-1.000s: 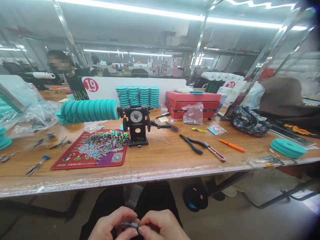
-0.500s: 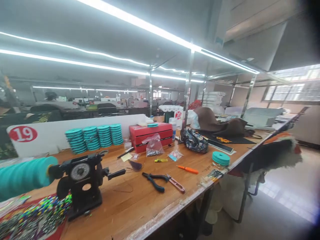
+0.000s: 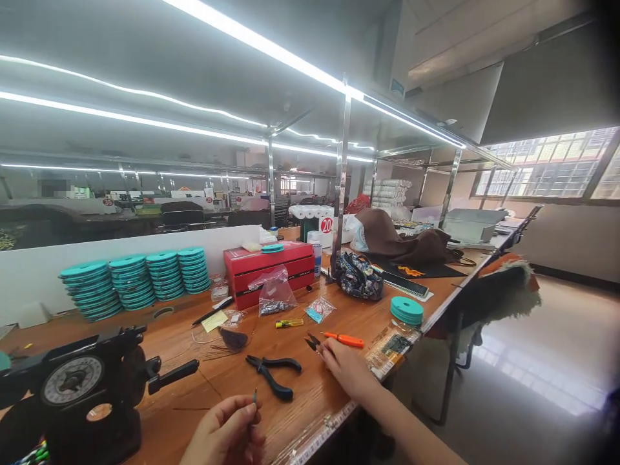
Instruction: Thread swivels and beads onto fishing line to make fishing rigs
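My left hand (image 3: 227,426) is at the bottom of the view, thumb and finger pinched on a small thin piece (image 3: 255,395) that shows a teal and dark tip. Farther right, my right hand (image 3: 343,368) is closed on thread snips, whose dark open blades (image 3: 312,342) point away to the upper left. The snips' handle is hidden under my fingers. Between the hands lie black-handled pliers (image 3: 276,374) with their handles spread. An orange-handled tool (image 3: 343,339) rests just beyond my right fingers.
A black winding device (image 3: 72,387) with a dial stands at left. Stacked teal spools (image 3: 130,281) line the back, beside a red drawer box (image 3: 268,268). More teal spools (image 3: 407,310) sit near the table edge. A yellow cutter (image 3: 289,323) and a patterned cloth pouch (image 3: 359,276) lie mid-table.
Both hands have come into view. My right hand has taken hold of the pink-handled snips that lay beside the pliers. The view has shifted, so the table's things sit farther left.
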### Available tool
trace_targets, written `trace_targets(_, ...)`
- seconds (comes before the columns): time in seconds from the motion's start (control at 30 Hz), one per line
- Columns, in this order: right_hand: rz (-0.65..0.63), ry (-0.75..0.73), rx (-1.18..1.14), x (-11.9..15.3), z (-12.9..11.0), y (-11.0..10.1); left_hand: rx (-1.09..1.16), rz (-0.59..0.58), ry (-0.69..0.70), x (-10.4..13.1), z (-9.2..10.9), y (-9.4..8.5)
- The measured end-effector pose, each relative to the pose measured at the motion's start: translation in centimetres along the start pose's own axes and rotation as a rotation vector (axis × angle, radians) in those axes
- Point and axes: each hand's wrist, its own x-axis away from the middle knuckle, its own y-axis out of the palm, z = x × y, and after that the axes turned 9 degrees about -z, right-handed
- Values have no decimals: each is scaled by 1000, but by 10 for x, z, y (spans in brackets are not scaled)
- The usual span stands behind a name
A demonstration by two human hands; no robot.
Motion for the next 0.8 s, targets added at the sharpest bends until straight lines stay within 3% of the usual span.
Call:
trace_targets(0.17, -170, -63, -444, 27, -17, 7, -33, -73, 17, -13, -3, 14)
trace_targets(0.23, -167, -81, -563, 37, -25, 13, -70, -93, 26, -16, -5, 18)
trace_targets(0.4, -134, -44, -363, 45, -31, 20, -250, -114, 102, -18, -7, 22)
trace_targets(0.63, -102, -111, -247, 42, -38, 19, -781, -72, 269, -13, 1, 26)
trace_targets(0.8, -47, -144, -105, 44, -40, 19, -916, -37, 310, -14, 3, 32)
